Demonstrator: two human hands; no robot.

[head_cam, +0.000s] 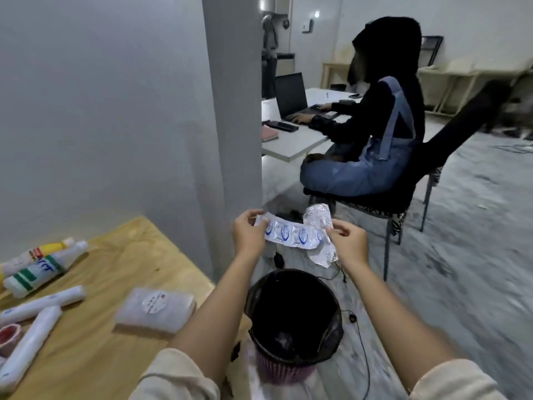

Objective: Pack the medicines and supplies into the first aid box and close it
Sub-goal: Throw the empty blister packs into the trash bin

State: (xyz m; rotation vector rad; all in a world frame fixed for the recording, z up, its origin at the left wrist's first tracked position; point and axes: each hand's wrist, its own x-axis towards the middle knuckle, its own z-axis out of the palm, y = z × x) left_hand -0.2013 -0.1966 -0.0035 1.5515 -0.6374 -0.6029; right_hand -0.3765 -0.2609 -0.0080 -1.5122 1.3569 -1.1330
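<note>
Both hands hold a silver foil tablet strip [291, 233] with blue print, stretched out in the air above a black-lined waste bin [294, 324]. My left hand [248, 235] pinches the strip's left end. My right hand [349, 245] grips its right end together with a second crumpled foil strip [318, 220] that bends up and hangs down. On the wooden table [121, 261] at the left lie two white bottles [40, 267], two white rolled packs [34, 316], a red-cored tape roll [8, 336] and a clear packet [155, 308]. No first aid box is in view.
A grey wall and pillar [230, 111] stand right behind the table. A person [375, 125] sits on a black chair at a white desk, typing on a laptop. A black cable [357, 327] trails across the floor beside the bin.
</note>
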